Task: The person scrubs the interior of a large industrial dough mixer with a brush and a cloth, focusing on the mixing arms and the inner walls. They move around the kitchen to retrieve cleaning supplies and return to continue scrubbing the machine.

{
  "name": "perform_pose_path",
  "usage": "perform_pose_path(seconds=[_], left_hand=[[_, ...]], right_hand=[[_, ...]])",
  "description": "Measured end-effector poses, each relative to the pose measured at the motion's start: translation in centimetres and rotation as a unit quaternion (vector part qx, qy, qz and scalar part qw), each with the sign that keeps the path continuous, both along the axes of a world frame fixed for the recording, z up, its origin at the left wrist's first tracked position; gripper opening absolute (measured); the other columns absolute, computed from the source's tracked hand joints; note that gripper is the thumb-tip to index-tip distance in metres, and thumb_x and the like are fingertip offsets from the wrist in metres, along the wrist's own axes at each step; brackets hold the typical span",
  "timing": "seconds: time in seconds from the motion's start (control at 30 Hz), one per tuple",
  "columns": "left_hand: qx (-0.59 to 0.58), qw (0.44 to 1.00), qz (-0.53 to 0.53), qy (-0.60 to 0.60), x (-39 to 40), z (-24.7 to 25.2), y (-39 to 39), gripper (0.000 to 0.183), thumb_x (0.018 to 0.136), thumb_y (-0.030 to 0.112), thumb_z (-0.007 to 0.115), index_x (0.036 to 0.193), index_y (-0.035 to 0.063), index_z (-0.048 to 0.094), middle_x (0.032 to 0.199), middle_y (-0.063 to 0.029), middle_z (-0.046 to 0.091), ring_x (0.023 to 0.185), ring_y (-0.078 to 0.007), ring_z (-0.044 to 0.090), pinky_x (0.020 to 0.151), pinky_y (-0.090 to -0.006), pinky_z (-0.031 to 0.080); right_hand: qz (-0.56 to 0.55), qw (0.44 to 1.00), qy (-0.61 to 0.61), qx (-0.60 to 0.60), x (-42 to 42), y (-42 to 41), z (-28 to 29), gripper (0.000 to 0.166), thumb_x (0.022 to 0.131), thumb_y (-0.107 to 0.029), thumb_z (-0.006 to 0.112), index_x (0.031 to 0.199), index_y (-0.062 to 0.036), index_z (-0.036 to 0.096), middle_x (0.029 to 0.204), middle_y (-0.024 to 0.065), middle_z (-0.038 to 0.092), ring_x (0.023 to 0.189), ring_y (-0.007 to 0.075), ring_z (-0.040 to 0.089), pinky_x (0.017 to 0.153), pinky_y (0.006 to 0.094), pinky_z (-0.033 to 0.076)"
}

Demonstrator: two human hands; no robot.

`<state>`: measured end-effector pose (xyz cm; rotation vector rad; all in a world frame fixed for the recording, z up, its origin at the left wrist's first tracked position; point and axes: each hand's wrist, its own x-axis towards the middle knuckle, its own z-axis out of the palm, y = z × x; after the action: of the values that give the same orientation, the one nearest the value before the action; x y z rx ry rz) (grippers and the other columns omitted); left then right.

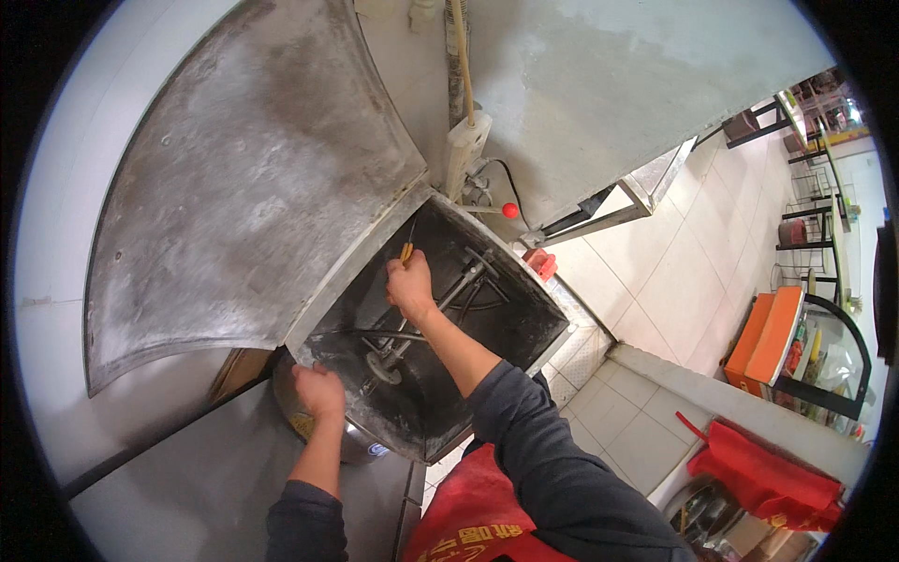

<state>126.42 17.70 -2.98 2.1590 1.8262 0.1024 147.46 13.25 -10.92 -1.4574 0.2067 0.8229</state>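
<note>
Before me stands a square metal dough mixer tub (491, 372), its dark inside streaked with flour residue. A mixing shaft with curved agitator rods (456, 284) crosses it to a round hub (383, 368). My right hand (411, 284) reaches into the tub, gripping the yellow handle (407, 252) of a thin-bladed hand tool. The tool points at the far corner; its tip is hard to make out. At the near left corner, my left hand (319, 390) is curled over the tub's rim. The large flour-dusted metal lid (260, 168) is raised to the left.
A white control box (466, 151) with a cable and a red-knobbed lever (510, 210) adjoin the far side. Grey worktop (211, 464) lies at left, with a rounded metal vessel (362, 449) beside the tub. An orange-topped display case (769, 337) and red cloth (762, 474) are right.
</note>
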Motion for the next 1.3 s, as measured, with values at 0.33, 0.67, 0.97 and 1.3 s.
perform_pose_path(seconds=[0.33,0.67,0.97,1.3], left_hand=[[0.025,0.999,0.009,-0.021,-1.3,-1.3,0.2,0.023,0.085,0.011,0.055,0.093,-0.0088,0.047,0.086,-0.0329,0.06,0.085,-0.0474,0.059,0.074,-0.0502,0.046],[-0.01,1.0,0.007,-0.019,-1.2,-2.4,1.0,0.03,0.081,0.011,0.057,0.102,-0.0072,0.047,0.088,-0.0273,0.063,0.084,-0.0437,0.062,0.073,-0.0486,0.049],[-0.204,0.744,0.286,-0.568,1.2,-5.3,3.7,0.051,0.086,0.023,0.058,0.125,-0.0052,0.043,0.12,-0.0202,0.048,0.105,-0.0333,0.053,0.089,-0.0395,0.044],[-0.232,0.525,0.375,-0.728,-0.4,-12.4,10.3,0.052,0.086,0.034,0.056,0.123,-0.0014,0.047,0.12,-0.0172,0.048,0.107,-0.0306,0.051,0.088,-0.0411,0.05]], right_hand=[[0.502,0.793,-0.341,-0.038,-7.3,-7.6,5.7,0.03,0.081,-0.012,0.049,0.098,0.0121,0.045,0.081,0.0338,0.06,0.079,0.0473,0.061,0.072,0.0512,0.049],[0.336,0.752,-0.481,-0.3,0.0,-23.9,7.9,0.017,0.085,-0.016,0.049,0.097,-0.0054,0.054,0.081,0.0161,0.063,0.076,0.0332,0.063,0.063,0.0442,0.051],[0.329,0.751,-0.459,-0.343,1.2,-24.5,7.3,0.02,0.086,-0.019,0.044,0.099,-0.0047,0.049,0.087,0.0194,0.062,0.077,0.0379,0.063,0.065,0.0482,0.051],[0.365,0.743,-0.429,-0.362,0.8,-23.2,7.8,0.023,0.086,-0.018,0.043,0.103,-0.0041,0.05,0.089,0.0185,0.063,0.079,0.0361,0.064,0.068,0.0456,0.052]])
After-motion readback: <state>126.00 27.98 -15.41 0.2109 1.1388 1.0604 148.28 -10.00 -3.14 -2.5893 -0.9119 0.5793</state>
